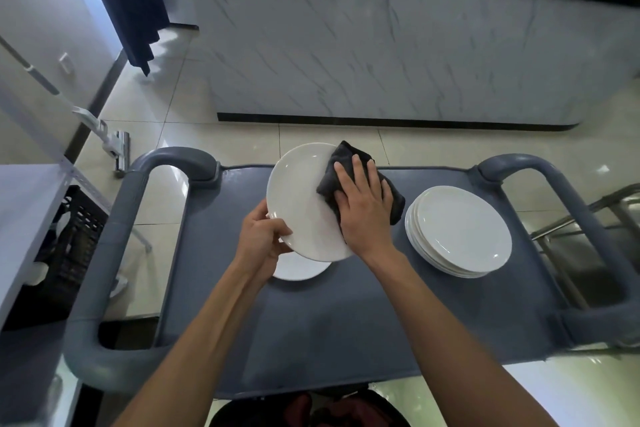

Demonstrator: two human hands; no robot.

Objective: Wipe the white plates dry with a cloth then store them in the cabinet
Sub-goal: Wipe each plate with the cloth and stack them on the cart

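Plates are what I'm working through, and the white plate (301,198) I'm wiping is lifted and tilted above the grey cart (346,315), over another plate (298,269) lying flat beneath it. My left hand (261,239) pinches its near-left rim, thumb on the face and fingers curled behind. My right hand (363,208) lies flat with fingers spread, pressing the dark cloth (332,180) against the right side of the plate's face; it pushes rather than grips. A stack of plates (459,230) sits on the cart to my right, well apart from the one I hold. I judge the plate stiff, fairly heavy for its size and breakable, with a glossy glaze that would slide easily if damp, so the rim is the place to hold, thumb over the lip and fingers backing it against the push of the cloth. The cloth looks soft and bunches readily under my palm. I can read no brand, label or writing on the plates, cloth or cart.
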